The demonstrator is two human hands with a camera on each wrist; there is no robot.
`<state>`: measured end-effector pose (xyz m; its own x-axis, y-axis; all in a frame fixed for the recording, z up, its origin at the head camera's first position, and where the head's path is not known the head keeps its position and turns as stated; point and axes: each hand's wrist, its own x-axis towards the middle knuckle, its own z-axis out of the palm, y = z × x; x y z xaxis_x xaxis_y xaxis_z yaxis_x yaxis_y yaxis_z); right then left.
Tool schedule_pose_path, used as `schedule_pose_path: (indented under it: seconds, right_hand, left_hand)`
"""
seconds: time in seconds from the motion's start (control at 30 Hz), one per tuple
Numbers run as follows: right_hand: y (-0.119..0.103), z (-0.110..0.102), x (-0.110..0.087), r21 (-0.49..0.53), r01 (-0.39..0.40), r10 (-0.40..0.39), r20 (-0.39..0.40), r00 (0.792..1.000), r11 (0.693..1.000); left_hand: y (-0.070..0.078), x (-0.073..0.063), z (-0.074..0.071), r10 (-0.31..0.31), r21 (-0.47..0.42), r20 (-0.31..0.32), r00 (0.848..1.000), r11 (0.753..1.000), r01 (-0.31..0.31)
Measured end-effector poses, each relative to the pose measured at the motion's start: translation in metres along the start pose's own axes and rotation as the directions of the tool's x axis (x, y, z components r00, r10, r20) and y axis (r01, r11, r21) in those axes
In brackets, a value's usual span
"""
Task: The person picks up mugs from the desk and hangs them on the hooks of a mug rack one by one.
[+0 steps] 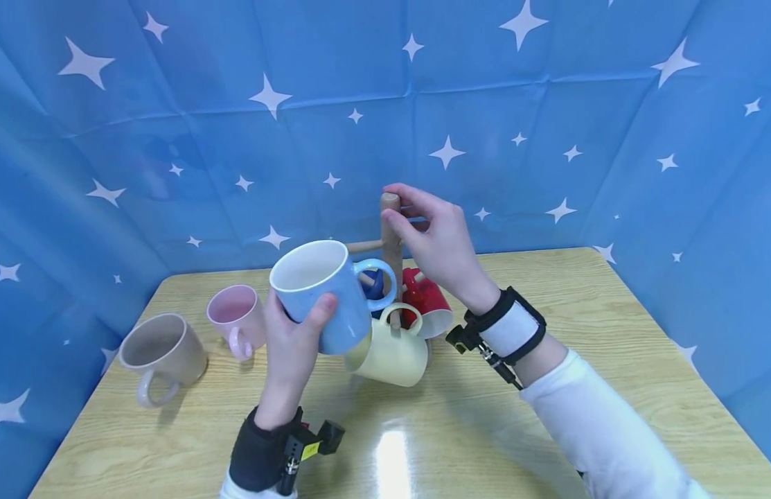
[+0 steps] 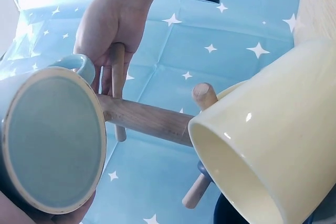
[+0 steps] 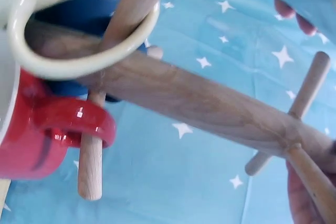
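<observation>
My left hand (image 1: 289, 350) grips a light blue mug (image 1: 344, 312) by its body, with the handle turned right toward a wooden mug tree (image 1: 391, 253). Thumb and fingers of my right hand (image 1: 444, 239) hold the top of the tree's post. On the lower pegs hang a cream mug (image 1: 394, 357), a red mug (image 1: 430, 299) and a dark blue mug (image 1: 374, 285), mostly hidden. In the left wrist view the light blue mug's base (image 2: 55, 140) faces the camera, its handle close to the upper part of the post (image 2: 152, 121). Bare upper pegs (image 3: 310, 85) show in the right wrist view.
A pink mug (image 1: 238, 315) and a grey-beige mug (image 1: 163, 350) stand upright on the left of the wooden table (image 1: 609, 388). Behind the table hangs a blue cloth (image 1: 360, 159) with white stars.
</observation>
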<state>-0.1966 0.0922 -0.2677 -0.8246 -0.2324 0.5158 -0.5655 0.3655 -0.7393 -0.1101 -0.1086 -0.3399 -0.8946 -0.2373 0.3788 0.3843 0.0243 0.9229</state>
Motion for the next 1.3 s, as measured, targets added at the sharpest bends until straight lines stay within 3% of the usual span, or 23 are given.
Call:
schedule_pose_path:
  seconds: [0.3, 0.53, 0.87, 1.07, 1.3]
  right_hand:
    - [0.0025, 0.0029, -0.0017, -0.044, 0.078, -0.079, -0.022, 0.997, 0.996]
    - [0.0025, 0.0027, -0.0019, -0.06, 0.09, -0.092, -0.029, 0.995, 0.994]
    - [0.0026, 0.0038, -0.002, -0.072, 0.092, -0.095, -0.038, 0.995, 0.993]
    - [0.004, 0.0045, -0.0022, -0.082, 0.092, -0.096, -0.046, 0.994, 0.992]
    - [0.0042, 0.0048, -0.0023, -0.09, 0.095, -0.099, -0.048, 0.994, 0.991]
  left_hand:
    - [-0.0002, 0.0017, -0.0026, -0.085, -0.056, -0.045, 0.995, 0.995, 0.083]
    - [0.0001, 0.0031, -0.0007, -0.209, -0.149, -0.053, 0.976, 0.969, 0.199]
    - [0.003, 0.0046, 0.0009, -0.285, -0.189, -0.052, 0.957, 0.944, 0.271]
    - [0.0028, 0.0068, 0.0044, -0.332, -0.275, -0.029, 0.943, 0.91, 0.312]
    - [-0.0003, 0.0084, 0.0056, -0.4, -0.338, 0.051, 0.915, 0.855, 0.393]
